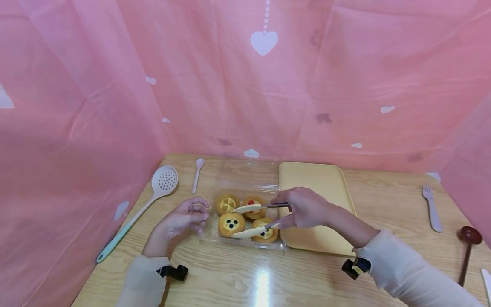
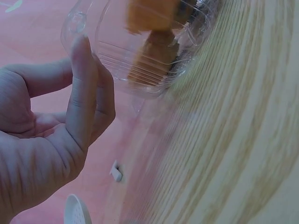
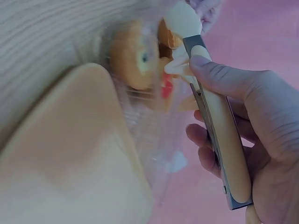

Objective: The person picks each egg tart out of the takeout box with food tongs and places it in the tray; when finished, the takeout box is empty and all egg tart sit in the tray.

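A clear plastic box lies on the table, its lid folded back behind it. Several egg tarts sit inside: one with three dark berries, one with a red topping, a pale-topped one and a berry one partly covered at the front right. My right hand grips silver tongs with cream, scalloped tips. Those tips are spread over the tarts. At the box's left edge is my left hand, its thumb and bent fingers appearing to pinch the rim.
A yellow tray stands right of the box. Left lie a slotted skimmer and a small spoon. A fork, a dark red ladle and part of a white utensil lie far right. Pink cloth surrounds the table.
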`<state>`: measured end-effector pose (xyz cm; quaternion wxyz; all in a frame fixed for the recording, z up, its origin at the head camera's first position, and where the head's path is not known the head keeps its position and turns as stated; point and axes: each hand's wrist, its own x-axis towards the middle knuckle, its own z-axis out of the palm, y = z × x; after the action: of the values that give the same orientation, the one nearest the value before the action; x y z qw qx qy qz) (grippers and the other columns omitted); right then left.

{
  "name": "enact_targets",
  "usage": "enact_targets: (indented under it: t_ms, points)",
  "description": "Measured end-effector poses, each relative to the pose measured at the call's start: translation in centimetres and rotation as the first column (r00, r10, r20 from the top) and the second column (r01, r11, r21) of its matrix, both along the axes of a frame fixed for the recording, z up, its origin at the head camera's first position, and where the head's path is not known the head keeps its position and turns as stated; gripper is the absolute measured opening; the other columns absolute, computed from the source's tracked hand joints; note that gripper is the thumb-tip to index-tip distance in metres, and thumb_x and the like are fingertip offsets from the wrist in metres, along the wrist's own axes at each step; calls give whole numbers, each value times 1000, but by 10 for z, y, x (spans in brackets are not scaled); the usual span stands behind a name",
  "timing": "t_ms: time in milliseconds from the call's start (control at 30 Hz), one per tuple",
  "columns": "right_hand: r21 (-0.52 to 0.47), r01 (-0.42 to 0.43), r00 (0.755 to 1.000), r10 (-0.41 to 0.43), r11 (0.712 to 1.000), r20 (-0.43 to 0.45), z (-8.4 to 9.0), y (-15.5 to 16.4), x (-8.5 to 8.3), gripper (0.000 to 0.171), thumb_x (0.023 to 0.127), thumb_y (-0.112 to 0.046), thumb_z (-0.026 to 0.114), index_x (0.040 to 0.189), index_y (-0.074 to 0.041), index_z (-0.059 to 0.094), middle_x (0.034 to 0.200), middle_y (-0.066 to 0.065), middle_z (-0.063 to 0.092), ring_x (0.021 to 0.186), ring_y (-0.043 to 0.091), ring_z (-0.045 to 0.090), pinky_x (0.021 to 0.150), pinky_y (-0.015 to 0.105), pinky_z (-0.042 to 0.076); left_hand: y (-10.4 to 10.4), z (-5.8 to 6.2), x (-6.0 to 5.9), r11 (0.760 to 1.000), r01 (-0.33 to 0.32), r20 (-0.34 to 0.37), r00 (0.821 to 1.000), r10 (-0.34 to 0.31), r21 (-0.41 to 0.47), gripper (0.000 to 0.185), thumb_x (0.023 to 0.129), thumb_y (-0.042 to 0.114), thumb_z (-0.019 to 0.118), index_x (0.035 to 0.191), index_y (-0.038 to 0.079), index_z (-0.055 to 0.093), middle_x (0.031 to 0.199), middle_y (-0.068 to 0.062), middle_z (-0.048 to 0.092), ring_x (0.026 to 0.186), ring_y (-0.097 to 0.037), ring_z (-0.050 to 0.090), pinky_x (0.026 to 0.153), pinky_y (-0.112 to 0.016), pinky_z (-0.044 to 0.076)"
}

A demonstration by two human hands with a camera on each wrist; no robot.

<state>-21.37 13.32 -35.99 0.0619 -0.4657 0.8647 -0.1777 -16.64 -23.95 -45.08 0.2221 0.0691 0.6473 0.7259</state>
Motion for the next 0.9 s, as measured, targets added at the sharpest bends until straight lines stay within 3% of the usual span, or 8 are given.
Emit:
enact_targets:
  t_ms: [167,533,767,900]
  points:
    - [-32,35,999,-35,999,-13,16,6,-2,55,71,-36,90,117,-11,72,104,-10,69,60,-2,53,56,24,46,1,0,-1,1000,-7,1,1000,7,-8,32,94,-4,61,119,-12,42,87,-6,57,72,-17,58,58,-30,57]
    - [-112,89,991,-99,990,-92,36,32,-14,50,71,-30,90,114,-10,73,93,-12,68,64,-1,55,55,23,47,1,-3,0,999,-16,-10,1000,15,-37,25,94,-5,60,115,-9,46,84,-4,57,70,-16,59,58,-30,57]
    - [-202,181,983,-176,962,44,49,76,-31,50,75,-15,88,117,4,68,101,8,70,65,10,57,50,26,48,-1,-8,-1,999,-8,-14,1000,8,-41,25,95,-5,59,115,-10,45,85,-5,57,71,-16,59,58,-30,57]
    - [-210,234,970,-241,949,-8,54,102,-41,51,74,-15,89,117,3,68,101,10,69,61,8,57,49,26,48,-4,-8,-1,999,-16,-11,1000,16,-49,26,95,-4,60,116,-9,45,85,-5,57,72,-16,59,58,-30,57]
